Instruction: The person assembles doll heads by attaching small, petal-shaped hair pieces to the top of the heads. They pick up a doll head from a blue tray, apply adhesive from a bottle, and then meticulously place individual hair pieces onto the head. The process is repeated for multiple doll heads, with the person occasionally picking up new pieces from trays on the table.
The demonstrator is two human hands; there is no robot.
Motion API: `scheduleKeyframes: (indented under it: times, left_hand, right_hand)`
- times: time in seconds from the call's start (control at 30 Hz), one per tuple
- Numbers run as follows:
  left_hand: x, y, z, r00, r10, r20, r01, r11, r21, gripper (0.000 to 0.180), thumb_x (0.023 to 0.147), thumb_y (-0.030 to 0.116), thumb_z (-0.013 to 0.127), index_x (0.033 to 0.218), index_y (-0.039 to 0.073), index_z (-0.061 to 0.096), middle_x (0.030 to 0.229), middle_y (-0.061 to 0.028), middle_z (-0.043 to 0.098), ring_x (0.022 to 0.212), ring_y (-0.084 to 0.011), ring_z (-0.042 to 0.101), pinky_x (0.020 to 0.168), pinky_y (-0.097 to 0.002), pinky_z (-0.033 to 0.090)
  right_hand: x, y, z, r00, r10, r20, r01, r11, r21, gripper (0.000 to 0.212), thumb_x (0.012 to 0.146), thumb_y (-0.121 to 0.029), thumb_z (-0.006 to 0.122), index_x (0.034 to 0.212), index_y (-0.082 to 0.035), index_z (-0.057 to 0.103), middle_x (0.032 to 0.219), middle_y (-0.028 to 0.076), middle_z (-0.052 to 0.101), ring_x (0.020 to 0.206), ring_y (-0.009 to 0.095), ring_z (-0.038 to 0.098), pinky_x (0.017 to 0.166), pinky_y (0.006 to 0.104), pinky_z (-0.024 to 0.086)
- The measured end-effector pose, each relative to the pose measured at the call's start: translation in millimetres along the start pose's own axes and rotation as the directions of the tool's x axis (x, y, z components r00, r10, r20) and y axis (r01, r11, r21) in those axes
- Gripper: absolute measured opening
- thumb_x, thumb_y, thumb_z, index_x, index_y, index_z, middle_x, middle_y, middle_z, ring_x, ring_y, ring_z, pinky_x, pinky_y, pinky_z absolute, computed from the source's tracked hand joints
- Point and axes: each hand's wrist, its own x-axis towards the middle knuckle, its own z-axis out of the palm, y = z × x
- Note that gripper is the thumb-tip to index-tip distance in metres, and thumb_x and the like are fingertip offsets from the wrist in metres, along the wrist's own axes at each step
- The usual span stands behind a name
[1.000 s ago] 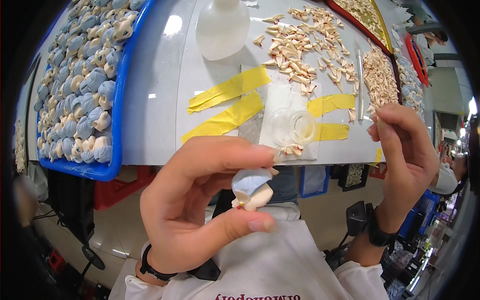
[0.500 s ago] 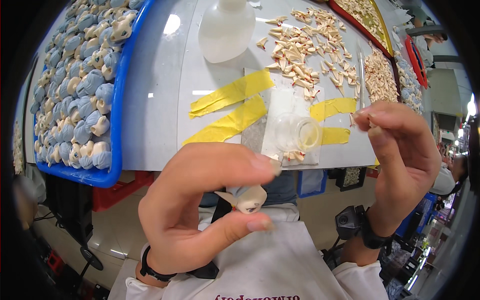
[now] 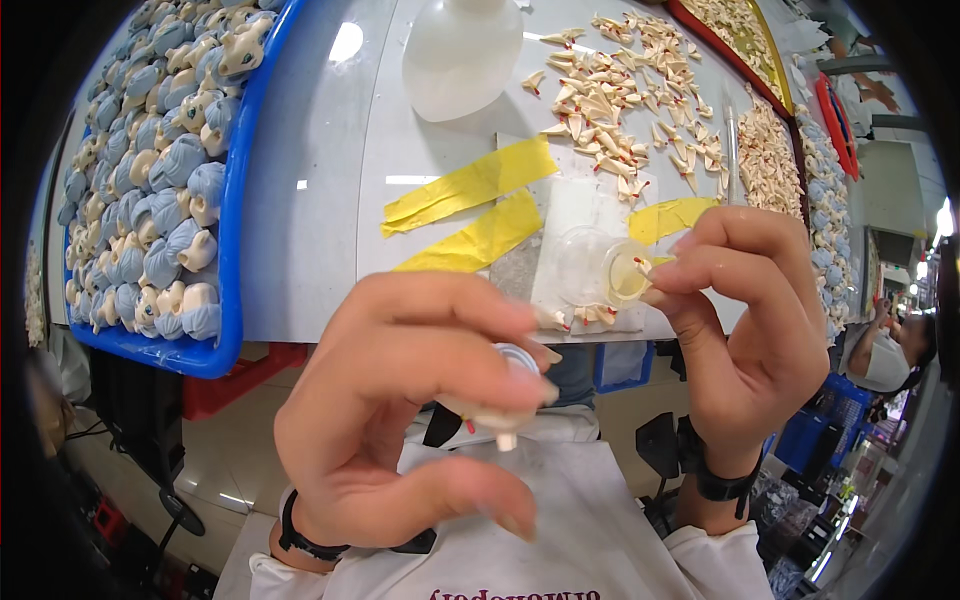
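Note:
A small doll head point(image 3: 488, 412), cream with a bit of blue hair, is in my left hand point(image 3: 390, 400). Its fingers curl over the head, partly hiding it, while the thumb stands apart below. A red tip and a short pale stub show on its underside. My right hand point(image 3: 750, 320) pinches a tiny cream pointed piece with a red tip point(image 3: 642, 266), like a doll's ear. That piece is at the mouth of a small clear jar point(image 3: 578, 262) standing on a white pad point(image 3: 560, 215). Several similar pieces point(image 3: 597, 314) lie at the pad's near edge.
On the left, a blue tray point(image 3: 236, 200) holds many blue-haired doll heads. Loose pointed pieces point(image 3: 600, 95) spread over the far table, near a translucent bottle point(image 3: 460, 65). Yellow tape strips point(image 3: 470, 190) cross the tabletop. A red-rimmed tray point(image 3: 730, 50) stands far right.
My right hand has moved left, bringing the small piece to the jar's mouth. In my left hand the doll head has turned, and the thumb has come away from it.

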Motion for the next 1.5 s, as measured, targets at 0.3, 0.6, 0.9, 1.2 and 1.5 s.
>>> scheduleKeyframes:
  times: [0.3, 0.6, 0.9, 1.2, 1.5]
  left_hand:
    - [1.0, 4.0, 10.7, 0.996, -0.052, -0.068, 0.045, 0.994, -0.097, 0.046, 0.072, 0.023, 0.074, 0.102, 0.003, 0.045, 0.095, -0.0145, 0.05, 0.078, -0.0229, 0.06, 0.062, -0.0269, 0.051]
    - [-1.5, 13.6, 26.5, 0.975, -0.169, -0.147, 0.134, 0.965, -0.227, 0.046, 0.07, 0.026, 0.076, 0.098, 0.001, 0.05, 0.094, -0.0138, 0.053, 0.084, -0.0197, 0.056, 0.072, -0.0275, 0.046]
    - [-5.1, 16.9, 28.0, 0.983, -0.111, -0.146, 0.118, 0.992, 0.04, 0.048, 0.065, 0.03, 0.078, 0.095, 0.0, 0.056, 0.09, -0.0124, 0.056, 0.084, -0.0186, 0.056, 0.074, -0.0263, 0.044]
    - [11.6, 18.9, 36.5, 0.973, 0.225, 0.042, -0.213, 0.823, 0.526, 0.04, 0.062, 0.017, 0.077, 0.094, 0.003, 0.059, 0.089, -0.0127, 0.059, 0.078, -0.0218, 0.057, 0.065, -0.0293, 0.046]
    - [12.7, 53.1, -54.0, 0.952, 0.242, -0.186, 0.121, 0.261, 0.958, 0.042, 0.083, 0.017, 0.058, 0.121, 0.003, 0.045, 0.125, -0.0148, 0.045, 0.116, -0.0255, 0.042, 0.096, -0.038, 0.034]
  right_hand:
    - [-2.9, -6.9, -5.4, 0.998, 0.047, -0.044, -0.03, 0.946, 0.322, 0.019, 0.065, 0.002, 0.068, 0.079, -0.002, 0.056, 0.082, 0.01, 0.05, 0.075, 0.015, 0.046, 0.067, 0.0238, 0.037]
    - [-13.0, -34.0, 5.1, 0.997, 0.05, 0.052, -0.068, 0.875, 0.478, 0.017, 0.069, -0.003, 0.068, 0.08, -0.009, 0.056, 0.082, 0.008, 0.048, 0.07, 0.013, 0.046, 0.064, 0.0215, 0.037]
    - [-9.5, -31.4, -8.2, 0.995, -0.047, 0.085, 0.023, 0.964, 0.265, 0.021, 0.064, 0.0, 0.07, 0.079, -0.009, 0.058, 0.077, 0.008, 0.049, 0.067, 0.015, 0.048, 0.061, 0.0249, 0.036]
    - [-23.6, -30.8, -18.1, 0.927, 0.234, 0.294, -0.373, 0.666, 0.646, 0.068, 0.061, -0.022, 0.082, 0.113, 0.001, 0.045, 0.1, 0.011, 0.053, 0.087, 0.017, 0.054, 0.077, 0.0284, 0.044]
    - [-49.5, 92.5, -130.2, 0.727, 0.561, -0.396, -0.629, 0.776, -0.055, 0.034, 0.078, -0.006, 0.059, 0.111, -0.001, 0.053, 0.099, 0.012, 0.059, 0.088, 0.017, 0.058, 0.076, 0.0268, 0.046]
